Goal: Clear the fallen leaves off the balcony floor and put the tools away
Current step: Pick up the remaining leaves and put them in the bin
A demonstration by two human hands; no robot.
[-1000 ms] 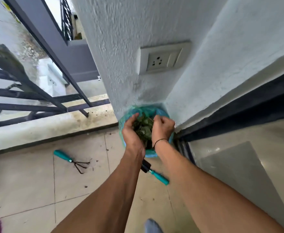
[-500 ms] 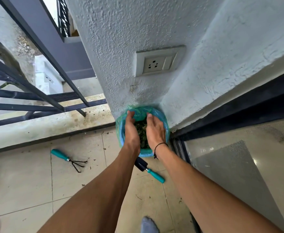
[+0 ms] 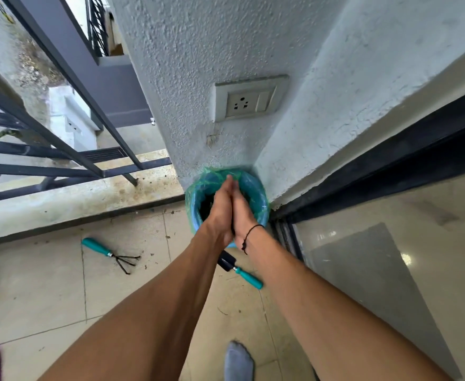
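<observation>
A blue bin (image 3: 257, 192) lined with a green bag stands in the wall corner on the balcony floor. My left hand (image 3: 220, 210) and my right hand (image 3: 242, 213) are pressed palm to palm over its mouth, fingers straight, holding nothing. Dark leaves show inside the bin beside my hands. A teal-handled hand rake (image 3: 107, 253) lies on the tiles to the left. A teal-handled small shovel (image 3: 242, 272) lies below the bin, its black blade partly hidden by my left forearm.
A dark metal railing (image 3: 60, 169) and a stained concrete ledge (image 3: 74, 199) border the balcony at left. A textured wall with a socket plate (image 3: 249, 99) rises behind the bin. A sliding door track (image 3: 289, 237) and glass run along the right. My grey sock (image 3: 238, 361) is at the bottom.
My hands went from pushing leaves into the bin to flat and apart, and now are pressed together over it. The leaves have dropped inside.
</observation>
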